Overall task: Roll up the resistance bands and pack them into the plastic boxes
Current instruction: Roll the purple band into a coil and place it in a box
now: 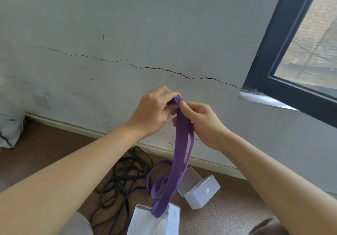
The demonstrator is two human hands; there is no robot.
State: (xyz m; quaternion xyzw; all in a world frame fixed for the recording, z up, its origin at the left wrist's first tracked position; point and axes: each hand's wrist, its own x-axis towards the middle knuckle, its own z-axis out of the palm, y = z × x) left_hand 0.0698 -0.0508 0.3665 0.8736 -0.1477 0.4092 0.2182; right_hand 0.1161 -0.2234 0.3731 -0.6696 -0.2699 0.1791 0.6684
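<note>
Two hands: raised together, probably so the hanging length stays straight.
Left hand (151, 110): fingers curled round the started roll (177, 100) of the purple resistance band (180, 147).
Right hand (198, 123): pinches the band just below the roll.
Tail: hangs down to an open plastic box (142, 223) on the floor (228, 216).

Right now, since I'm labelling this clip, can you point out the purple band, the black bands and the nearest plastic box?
purple band (181, 143): head view, on its hanging strip.
black bands (127, 170): head view, on a strand in the floor tangle.
nearest plastic box (141, 223): head view, on its bare left half.
</note>
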